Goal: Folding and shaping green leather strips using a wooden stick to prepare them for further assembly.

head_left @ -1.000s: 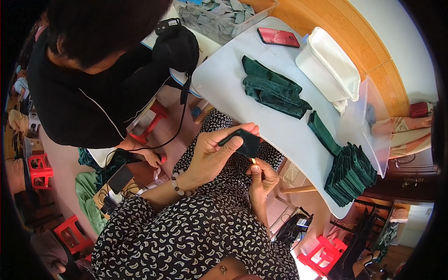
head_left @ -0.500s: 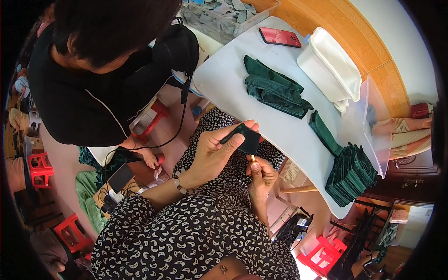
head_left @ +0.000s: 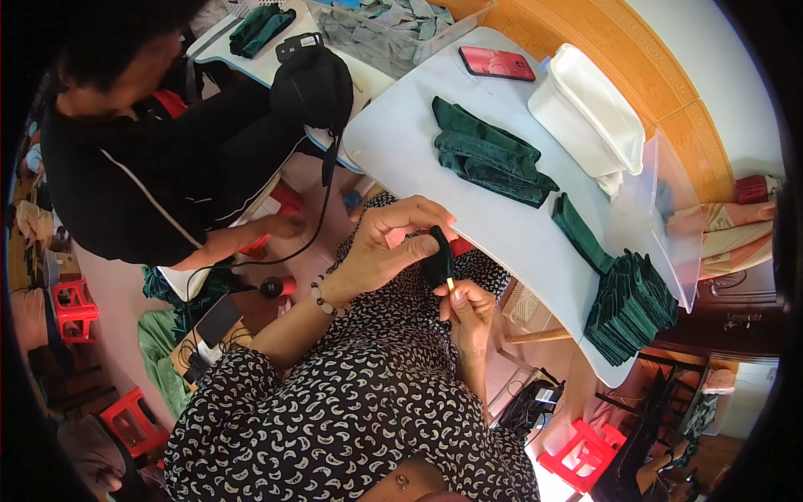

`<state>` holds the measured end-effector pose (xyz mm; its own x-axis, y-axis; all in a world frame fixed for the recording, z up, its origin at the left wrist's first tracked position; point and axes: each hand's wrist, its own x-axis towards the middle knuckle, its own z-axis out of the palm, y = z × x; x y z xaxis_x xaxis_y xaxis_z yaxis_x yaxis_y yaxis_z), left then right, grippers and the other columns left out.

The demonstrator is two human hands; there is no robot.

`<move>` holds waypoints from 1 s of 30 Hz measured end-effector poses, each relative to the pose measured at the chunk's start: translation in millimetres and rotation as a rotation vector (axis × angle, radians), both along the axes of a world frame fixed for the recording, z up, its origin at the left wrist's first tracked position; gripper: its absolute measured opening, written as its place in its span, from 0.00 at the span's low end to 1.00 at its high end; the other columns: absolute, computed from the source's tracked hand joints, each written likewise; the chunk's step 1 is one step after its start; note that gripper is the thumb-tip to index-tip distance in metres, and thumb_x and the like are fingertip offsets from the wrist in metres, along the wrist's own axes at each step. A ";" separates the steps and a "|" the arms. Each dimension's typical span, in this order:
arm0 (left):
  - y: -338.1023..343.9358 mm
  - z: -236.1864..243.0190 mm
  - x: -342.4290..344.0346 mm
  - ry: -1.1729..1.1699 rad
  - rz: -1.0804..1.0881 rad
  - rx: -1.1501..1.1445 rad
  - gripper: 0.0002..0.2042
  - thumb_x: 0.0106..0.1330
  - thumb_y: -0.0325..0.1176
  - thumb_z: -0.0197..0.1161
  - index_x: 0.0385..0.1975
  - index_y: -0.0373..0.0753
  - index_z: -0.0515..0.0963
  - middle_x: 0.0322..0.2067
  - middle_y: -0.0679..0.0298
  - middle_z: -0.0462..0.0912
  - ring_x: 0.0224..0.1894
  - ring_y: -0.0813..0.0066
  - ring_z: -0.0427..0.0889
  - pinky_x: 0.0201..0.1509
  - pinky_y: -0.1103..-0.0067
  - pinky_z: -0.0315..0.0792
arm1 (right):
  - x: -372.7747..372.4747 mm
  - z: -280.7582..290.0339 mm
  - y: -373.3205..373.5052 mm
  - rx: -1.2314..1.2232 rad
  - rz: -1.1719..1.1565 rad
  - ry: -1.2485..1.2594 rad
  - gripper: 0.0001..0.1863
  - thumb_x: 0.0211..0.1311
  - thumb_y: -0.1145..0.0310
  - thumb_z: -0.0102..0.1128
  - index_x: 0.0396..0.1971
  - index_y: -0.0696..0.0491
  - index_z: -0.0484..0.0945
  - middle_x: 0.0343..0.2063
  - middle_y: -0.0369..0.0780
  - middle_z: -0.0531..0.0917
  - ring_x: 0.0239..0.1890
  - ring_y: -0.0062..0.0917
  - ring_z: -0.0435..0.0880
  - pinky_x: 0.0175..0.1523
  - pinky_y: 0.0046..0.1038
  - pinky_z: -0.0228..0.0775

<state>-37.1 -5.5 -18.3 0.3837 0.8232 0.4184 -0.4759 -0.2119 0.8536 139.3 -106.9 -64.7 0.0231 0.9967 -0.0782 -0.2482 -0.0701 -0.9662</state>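
A small dark green velvet-like fabric piece (head_left: 436,264) is pinched between the thumb and fingers of my left hand (head_left: 378,251), above my lap. Below it, my right hand (head_left: 471,313) grips a thin yellowish stick (head_left: 450,286) whose upper end meets the fabric's lower edge; whether it goes inside cannot be made out. On the white table beside my hands lies a loose pile of green fabric pieces (head_left: 489,159). Farther right are a long folded green strip (head_left: 580,234) and a neat stack of green pieces (head_left: 631,309) near the table's edge.
A red phone (head_left: 497,64), a white plastic bin (head_left: 577,109) and a clear bin of grey-green scraps (head_left: 385,33) stand along the table's far side. A person in black (head_left: 125,184) sits at left, by a hanging black cord (head_left: 325,209). Red stools (head_left: 585,456) stand on the floor.
The fabric in my left hand has turned and looks narrower, bunched around the stick's end. The person at left has leaned back leftward, raising a hand from beside a red-and-black object.
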 end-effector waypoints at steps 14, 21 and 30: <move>-22.6 18.3 4.8 -0.092 0.108 -0.254 0.10 0.67 0.34 0.62 0.41 0.33 0.78 0.38 0.64 0.79 0.41 0.81 0.75 0.48 0.83 0.68 | -1.4 -12.8 2.2 0.021 0.028 0.254 0.20 0.67 0.58 0.57 0.24 0.61 0.80 0.12 0.32 0.72 0.12 0.11 0.60 0.18 0.16 0.47; -17.1 17.8 -0.1 0.105 0.137 -0.164 0.13 0.63 0.33 0.66 0.43 0.32 0.82 0.34 0.63 0.78 0.37 0.78 0.73 0.45 0.83 0.67 | -5.4 -7.9 -1.7 0.032 0.023 0.098 0.20 0.68 0.58 0.55 0.26 0.61 0.80 0.11 0.32 0.71 0.12 0.11 0.60 0.19 0.17 0.46; -26.9 12.0 12.6 -0.005 0.201 -0.127 0.07 0.61 0.25 0.65 0.37 0.31 0.83 0.33 0.63 0.80 0.34 0.80 0.76 0.38 0.85 0.70 | -21.6 -26.9 -7.0 0.055 0.044 0.464 0.20 0.65 0.58 0.60 0.25 0.63 0.79 0.12 0.32 0.71 0.11 0.10 0.55 0.17 0.18 0.43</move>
<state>-24.5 -32.5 -6.3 0.2053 0.9289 0.3081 -0.4397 -0.1937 0.8770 117.7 -114.0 -91.6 -0.0445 0.9989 -0.0174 -0.6529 -0.0423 -0.7563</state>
